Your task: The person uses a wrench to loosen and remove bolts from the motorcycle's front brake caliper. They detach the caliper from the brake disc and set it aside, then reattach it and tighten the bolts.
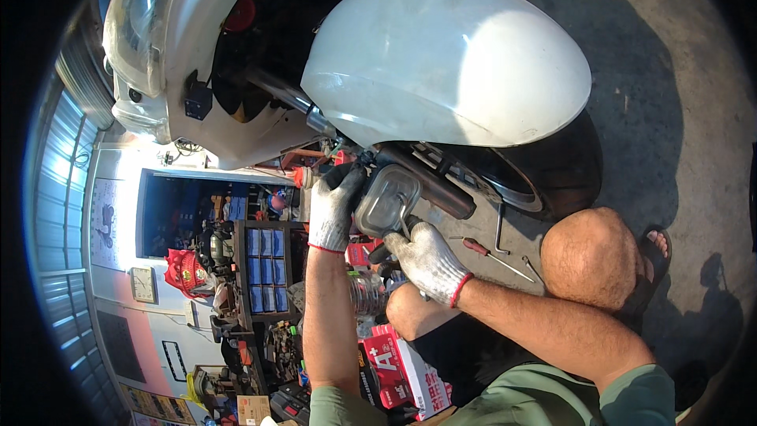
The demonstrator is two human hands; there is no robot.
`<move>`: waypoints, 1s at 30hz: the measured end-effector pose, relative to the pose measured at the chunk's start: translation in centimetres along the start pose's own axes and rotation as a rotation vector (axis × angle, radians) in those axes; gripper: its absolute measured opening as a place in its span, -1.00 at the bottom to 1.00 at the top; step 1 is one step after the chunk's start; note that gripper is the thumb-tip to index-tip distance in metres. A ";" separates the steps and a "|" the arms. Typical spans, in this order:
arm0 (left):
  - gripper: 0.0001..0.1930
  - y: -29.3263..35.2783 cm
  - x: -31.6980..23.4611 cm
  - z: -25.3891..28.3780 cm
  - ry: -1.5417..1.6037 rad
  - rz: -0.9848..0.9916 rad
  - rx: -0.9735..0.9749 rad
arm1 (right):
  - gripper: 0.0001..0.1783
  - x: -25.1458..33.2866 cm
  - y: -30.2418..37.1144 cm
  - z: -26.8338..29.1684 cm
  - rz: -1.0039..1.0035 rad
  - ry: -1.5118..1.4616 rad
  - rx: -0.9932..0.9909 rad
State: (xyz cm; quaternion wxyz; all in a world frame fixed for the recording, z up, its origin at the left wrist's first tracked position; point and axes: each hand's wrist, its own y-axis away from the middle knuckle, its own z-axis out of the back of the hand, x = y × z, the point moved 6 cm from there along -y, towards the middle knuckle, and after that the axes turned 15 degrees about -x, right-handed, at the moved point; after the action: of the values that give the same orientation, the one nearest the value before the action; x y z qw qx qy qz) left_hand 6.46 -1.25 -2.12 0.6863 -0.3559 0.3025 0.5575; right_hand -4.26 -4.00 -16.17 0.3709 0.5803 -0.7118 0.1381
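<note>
My left hand (337,203), in a white and dark knit glove with a red cuff, reaches up to the dark parts beside the fork of a white motorcycle. Its fingers are curled closed there, and what they grip is hidden. In a matching glove, my right hand (430,263) pinches the near edge of a clear plastic container (384,199), rectangular with rounded corners. The container is tilted between my hands, close to a dark cylindrical tube (430,189). Above it bulges the glossy white front fender (410,55), over the black tyre (574,166).
On the concrete floor by my knee lie a red-handled screwdriver (477,247) and a bent metal wrench (501,229). Red and white boxes (402,375) stand beside my leg. Shelves with blue bins (266,268), a clear jug (365,293) and workshop clutter fill the left.
</note>
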 end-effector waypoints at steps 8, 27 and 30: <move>-0.72 -0.1 0.0 0.1 -0.029 0.000 -0.017 | -0.51 2.0 0.6 0.8 0.043 0.124 -0.034; -0.74 0.1 -0.4 -0.3 0.034 -0.010 -0.028 | -0.67 4.4 1.3 1.5 0.067 0.134 -0.063; -0.73 0.5 -0.6 0.1 -0.011 -0.043 -0.027 | -0.66 5.0 1.9 1.4 -0.046 0.099 -0.025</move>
State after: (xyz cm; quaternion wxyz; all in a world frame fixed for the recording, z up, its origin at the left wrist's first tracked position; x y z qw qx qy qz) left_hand 5.81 -1.38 -1.66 0.6948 -0.3686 0.2837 0.5486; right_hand -6.81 -7.92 -13.26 0.4162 0.5843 -0.6805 0.1491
